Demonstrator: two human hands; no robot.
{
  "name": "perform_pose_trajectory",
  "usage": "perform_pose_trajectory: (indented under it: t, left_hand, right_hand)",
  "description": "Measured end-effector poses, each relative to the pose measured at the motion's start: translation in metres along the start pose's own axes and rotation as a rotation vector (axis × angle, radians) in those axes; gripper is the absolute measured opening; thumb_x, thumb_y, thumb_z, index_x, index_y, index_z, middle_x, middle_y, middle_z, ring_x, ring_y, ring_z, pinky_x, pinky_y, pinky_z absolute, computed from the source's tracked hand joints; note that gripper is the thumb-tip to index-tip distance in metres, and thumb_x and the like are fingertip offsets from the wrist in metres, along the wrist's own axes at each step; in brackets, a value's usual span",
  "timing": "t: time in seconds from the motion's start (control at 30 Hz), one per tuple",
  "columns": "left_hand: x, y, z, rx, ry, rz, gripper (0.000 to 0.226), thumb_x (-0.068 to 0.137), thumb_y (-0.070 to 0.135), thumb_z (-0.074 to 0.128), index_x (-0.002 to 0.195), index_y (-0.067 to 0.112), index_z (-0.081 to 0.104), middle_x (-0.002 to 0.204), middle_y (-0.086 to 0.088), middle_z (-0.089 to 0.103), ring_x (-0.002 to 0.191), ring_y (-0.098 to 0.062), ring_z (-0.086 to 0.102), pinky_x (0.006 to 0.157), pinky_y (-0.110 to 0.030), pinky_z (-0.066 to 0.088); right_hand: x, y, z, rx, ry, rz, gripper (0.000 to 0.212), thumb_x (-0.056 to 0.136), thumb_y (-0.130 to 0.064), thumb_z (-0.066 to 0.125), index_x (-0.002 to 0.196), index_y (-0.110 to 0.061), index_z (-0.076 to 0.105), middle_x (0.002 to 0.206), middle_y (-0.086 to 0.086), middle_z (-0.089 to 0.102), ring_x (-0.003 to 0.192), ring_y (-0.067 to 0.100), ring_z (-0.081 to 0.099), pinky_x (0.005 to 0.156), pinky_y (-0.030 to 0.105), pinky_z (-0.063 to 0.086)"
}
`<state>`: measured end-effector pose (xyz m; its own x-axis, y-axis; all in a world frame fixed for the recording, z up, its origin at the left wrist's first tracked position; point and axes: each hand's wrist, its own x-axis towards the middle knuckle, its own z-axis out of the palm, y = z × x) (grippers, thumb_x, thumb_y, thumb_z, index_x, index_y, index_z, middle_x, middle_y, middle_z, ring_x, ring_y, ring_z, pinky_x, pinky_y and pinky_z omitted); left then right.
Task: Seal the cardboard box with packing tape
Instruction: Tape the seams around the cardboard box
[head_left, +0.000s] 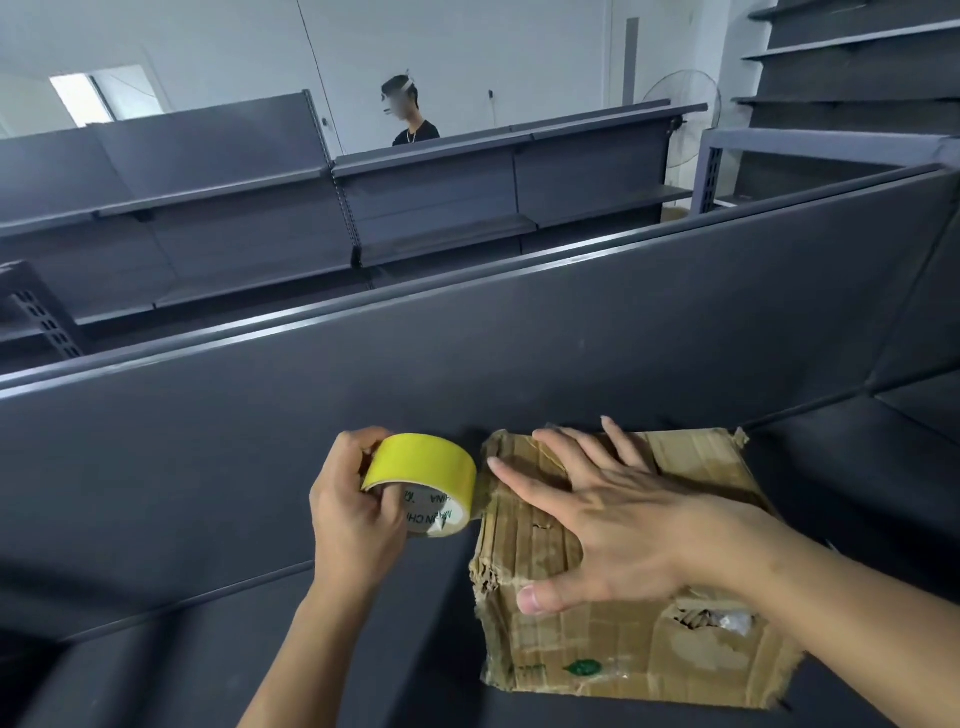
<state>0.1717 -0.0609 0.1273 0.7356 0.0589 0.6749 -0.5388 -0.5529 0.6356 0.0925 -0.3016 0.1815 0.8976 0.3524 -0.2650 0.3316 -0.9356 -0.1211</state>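
Observation:
A worn cardboard box (613, 654) sits on a dark grey shelf (218, 649), its flaps closed and its edges torn. My right hand (613, 525) lies flat on the box top with fingers spread, thumb over the front edge. My left hand (353, 514) grips a roll of yellow packing tape (423, 462) just left of the box. The roll touches the box's upper left edge, where a short strip of tape seems to meet the cardboard.
A dark back panel (467, 364) rises right behind the box. Rows of empty grey shelving (260, 218) fill the room beyond. Another person (413, 122) stands behind the far shelves. A fan (685, 104) stands at the right wall.

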Motion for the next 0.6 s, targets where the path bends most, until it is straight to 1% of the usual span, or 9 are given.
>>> perform_pose_trajectory:
  t: [0.03,0.13,0.23,0.3,0.43,0.53,0.6]
  left_hand:
    - [0.0,-0.003,-0.001,0.007,-0.001,-0.002,0.038,0.068,0.003,0.044,0.099,0.01,0.064,0.09,0.0,0.066,0.08,-0.012,0.056,0.069,-0.015,0.044]
    - [-0.002,-0.008,-0.003,0.018,-0.014,0.011,0.037,0.067,0.004,0.044,0.098,0.009,0.064,0.088,-0.001,0.065,0.077,-0.014,0.055,0.067,-0.017,0.044]
    - [-0.003,-0.008,-0.002,0.025,-0.019,0.036,0.036,0.067,-0.001,0.047,0.098,0.007,0.063,0.087,-0.002,0.064,0.076,-0.014,0.054,0.068,-0.01,0.04]
    - [-0.003,-0.008,-0.001,0.03,-0.014,0.049,0.036,0.066,-0.003,0.047,0.097,0.006,0.064,0.087,-0.001,0.064,0.076,-0.013,0.053,0.069,-0.009,0.039]
    - [-0.009,-0.012,0.003,0.016,-0.007,0.019,0.037,0.067,-0.001,0.046,0.098,0.008,0.063,0.088,-0.002,0.065,0.078,-0.007,0.055,0.068,-0.009,0.04]
    - [-0.012,-0.01,0.005,0.011,0.009,-0.005,0.037,0.066,-0.001,0.045,0.098,0.007,0.063,0.088,-0.003,0.065,0.077,-0.01,0.052,0.069,-0.006,0.039]
    - [-0.013,-0.006,0.006,-0.01,0.016,-0.03,0.038,0.067,0.0,0.045,0.099,0.012,0.063,0.089,-0.003,0.065,0.078,-0.009,0.053,0.069,-0.006,0.039]
  right_hand:
    - [0.0,0.0,0.0,0.001,0.001,-0.005,0.101,0.069,-0.097,0.033,0.136,-0.063,-0.036,0.16,0.008,-0.037,0.144,0.021,-0.041,0.117,0.055,-0.025]
    - [-0.001,0.0,0.0,0.009,0.008,-0.021,0.097,0.071,-0.096,0.036,0.135,-0.068,-0.031,0.161,0.008,-0.037,0.145,0.021,-0.041,0.117,0.055,-0.023]
    - [-0.003,0.0,0.001,0.004,0.012,-0.033,0.095,0.071,-0.096,0.034,0.134,-0.069,-0.031,0.16,0.007,-0.039,0.143,0.02,-0.043,0.118,0.056,-0.022]
    - [-0.003,0.0,0.003,-0.004,0.004,-0.035,0.097,0.071,-0.096,0.033,0.134,-0.066,-0.034,0.157,0.007,-0.043,0.14,0.019,-0.047,0.117,0.055,-0.024]
    - [-0.003,-0.001,0.003,-0.013,-0.03,-0.03,0.1,0.073,-0.096,0.03,0.134,-0.06,-0.041,0.151,0.005,-0.05,0.134,0.015,-0.054,0.114,0.054,-0.029]
    - [-0.004,-0.001,0.001,0.009,-0.02,-0.032,0.108,0.072,-0.097,0.033,0.136,-0.054,-0.042,0.152,0.001,-0.049,0.134,0.011,-0.053,0.115,0.053,-0.028]
    - [-0.007,0.0,-0.001,0.058,0.005,-0.022,0.116,0.069,-0.097,0.038,0.139,-0.05,-0.042,0.155,-0.003,-0.046,0.137,0.009,-0.05,0.117,0.052,-0.026]
